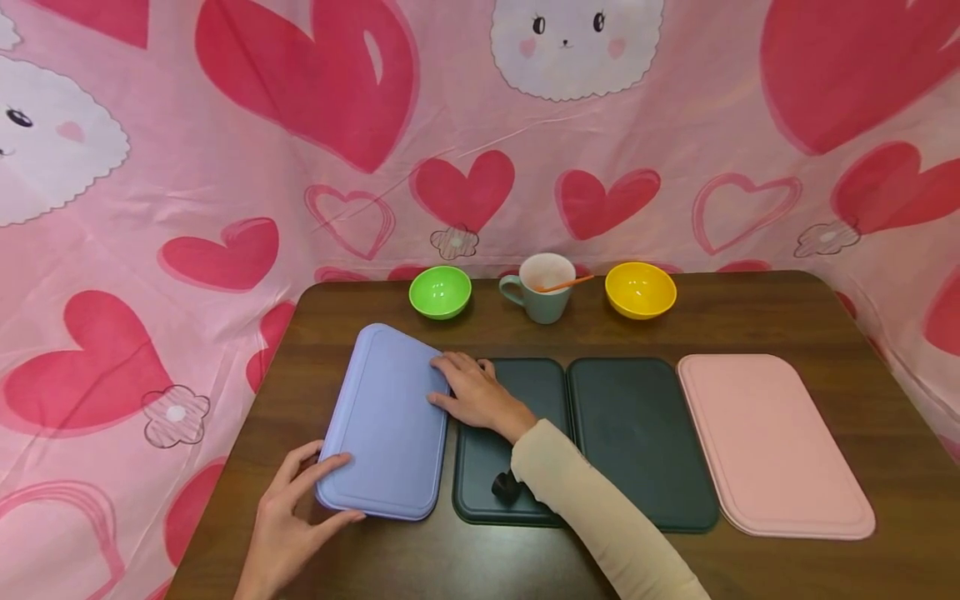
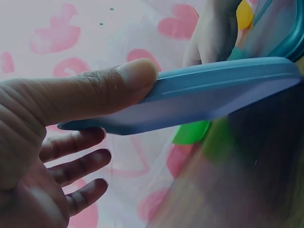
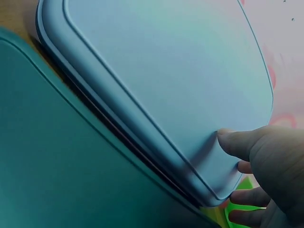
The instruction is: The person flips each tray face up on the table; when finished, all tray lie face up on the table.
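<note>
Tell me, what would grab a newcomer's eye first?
Probably the pink heart-patterned cloth behind the table. Next, the lavender-blue panel at left, its near-left corner held by the left hand, the right hand at its far-right corner. Along the table's far edge stand a green bowl, a mug and a yellow bowl.

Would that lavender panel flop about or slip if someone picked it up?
Probably not flop: the lavender panel shows no sag while the left hand pinches one end. It may be light for its size, since its edge looks thin beside its broad face. It could slip a little, as its surface looks smooth.
</note>
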Action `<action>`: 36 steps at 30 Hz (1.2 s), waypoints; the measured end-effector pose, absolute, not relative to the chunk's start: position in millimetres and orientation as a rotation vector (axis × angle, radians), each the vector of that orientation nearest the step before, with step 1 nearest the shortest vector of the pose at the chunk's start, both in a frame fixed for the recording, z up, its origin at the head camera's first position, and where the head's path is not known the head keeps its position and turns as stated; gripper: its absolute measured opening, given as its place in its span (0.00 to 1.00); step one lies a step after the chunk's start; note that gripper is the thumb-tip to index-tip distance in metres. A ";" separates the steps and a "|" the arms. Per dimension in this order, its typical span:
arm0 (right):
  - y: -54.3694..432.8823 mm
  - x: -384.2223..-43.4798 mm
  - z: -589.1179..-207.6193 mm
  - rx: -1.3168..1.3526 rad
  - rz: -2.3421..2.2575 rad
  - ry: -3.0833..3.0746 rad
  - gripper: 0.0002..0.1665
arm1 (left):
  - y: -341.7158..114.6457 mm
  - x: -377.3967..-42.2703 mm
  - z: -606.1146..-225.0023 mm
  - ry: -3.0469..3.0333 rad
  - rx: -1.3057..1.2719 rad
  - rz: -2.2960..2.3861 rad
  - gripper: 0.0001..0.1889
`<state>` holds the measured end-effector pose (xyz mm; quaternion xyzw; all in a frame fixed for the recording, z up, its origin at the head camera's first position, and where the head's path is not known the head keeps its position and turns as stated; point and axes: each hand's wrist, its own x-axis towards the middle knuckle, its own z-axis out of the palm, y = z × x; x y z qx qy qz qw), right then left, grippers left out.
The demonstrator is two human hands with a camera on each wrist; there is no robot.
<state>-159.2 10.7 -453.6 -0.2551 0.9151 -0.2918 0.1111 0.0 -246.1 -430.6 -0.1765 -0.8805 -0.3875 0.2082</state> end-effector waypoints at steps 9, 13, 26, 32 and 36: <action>8.9 -147.5 -442.4 -0.800 -0.906 2.660 0.35 | -238.9 -0.8 -423.2 -2.326 -0.641 -1.087 0.31; 7.4 -140.6 -435.9 -0.820 -0.933 2.645 0.36 | -235.8 -0.2 -422.8 -2.299 -0.657 -1.063 0.31; 3.8 -118.1 -420.9 -0.893 -1.030 2.609 0.37 | -228.5 -2.7 -422.6 -2.240 -0.703 -1.051 0.28; 5.8 -109.4 -413.5 -0.920 -1.075 2.593 0.37 | -224.9 -1.9 -416.3 -2.244 -0.737 -1.015 0.27; 7.5 -103.8 -407.5 -0.930 -1.094 2.585 0.38 | -220.5 -1.1 -411.8 -2.241 -0.765 -1.007 0.26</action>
